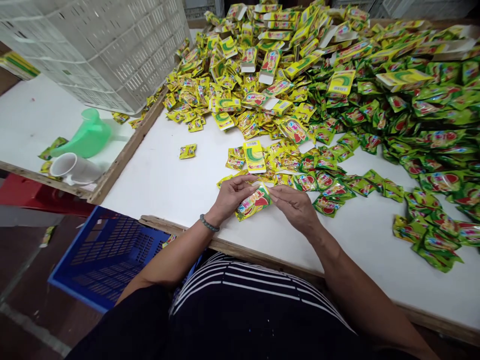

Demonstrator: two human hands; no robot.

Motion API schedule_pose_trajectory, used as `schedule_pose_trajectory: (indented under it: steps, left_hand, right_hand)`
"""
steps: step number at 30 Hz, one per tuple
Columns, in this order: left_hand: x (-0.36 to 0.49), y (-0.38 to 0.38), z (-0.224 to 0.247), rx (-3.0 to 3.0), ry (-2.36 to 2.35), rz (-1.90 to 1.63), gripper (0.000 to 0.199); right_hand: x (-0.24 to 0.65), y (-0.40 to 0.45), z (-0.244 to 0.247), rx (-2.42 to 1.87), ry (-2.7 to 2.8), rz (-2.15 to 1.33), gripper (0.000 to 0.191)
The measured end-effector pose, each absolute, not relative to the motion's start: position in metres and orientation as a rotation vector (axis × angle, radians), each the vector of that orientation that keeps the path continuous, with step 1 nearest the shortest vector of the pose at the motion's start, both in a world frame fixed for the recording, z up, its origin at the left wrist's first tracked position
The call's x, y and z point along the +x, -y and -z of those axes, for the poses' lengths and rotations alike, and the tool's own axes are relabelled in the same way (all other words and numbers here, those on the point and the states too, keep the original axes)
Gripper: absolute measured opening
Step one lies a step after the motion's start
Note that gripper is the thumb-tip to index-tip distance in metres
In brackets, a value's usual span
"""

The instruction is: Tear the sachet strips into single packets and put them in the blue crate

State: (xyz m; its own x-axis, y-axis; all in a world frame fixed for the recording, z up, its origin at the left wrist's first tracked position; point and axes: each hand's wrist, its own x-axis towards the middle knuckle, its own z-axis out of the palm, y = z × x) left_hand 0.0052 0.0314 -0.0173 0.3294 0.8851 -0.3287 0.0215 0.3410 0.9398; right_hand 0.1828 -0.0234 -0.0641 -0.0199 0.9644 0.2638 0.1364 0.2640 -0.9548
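Observation:
Between my hands, over the table's front part, is a small yellow-green candy box [254,202] with a watermelon picture, tilted. My left hand [234,195] is closed on its left side, thumb on top and fingers behind. With thumb and fingertips together, my right hand [294,206] pinches the box's right upper end, where a white flap shows. Just beyond lie yellow candy packets [287,159] and another yellow box [254,156] with a barcode. Green candy packets [332,187] are spread beyond and beside my right hand.
A large heap of yellow boxes [272,65] and packets covers the table's back; green packets [442,135] pile up at right. At left stand a white crate [123,55], a green scoop [88,135] and a white cup [75,168]. A blue basket [112,255] sits below the wooden edge.

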Motion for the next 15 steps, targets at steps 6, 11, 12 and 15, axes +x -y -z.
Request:
schedule_pose_trajectory:
  steps: [6, 11, 12, 15]
  left_hand:
    - [0.005, -0.033, 0.017, 1.083, -1.08, -0.727, 0.049]
    - [0.007, -0.033, 0.016, 1.115, -1.074, -0.758, 0.048]
    - [0.008, -0.033, 0.016, 1.111, -1.074, -0.763, 0.049]
    - [0.012, -0.031, 0.017, 1.086, -1.071, -0.793, 0.05]
  right_hand:
    - [0.167, 0.026, 0.067, -1.2, 1.38, -0.784, 0.029]
    - [0.146, 0.026, 0.066, -1.361, 1.303, -0.635, 0.034]
    - [0.144, 0.026, 0.067, -1.355, 1.305, -0.644, 0.035]
    - [0.138, 0.028, 0.067, -1.346, 1.278, -0.711, 0.039]
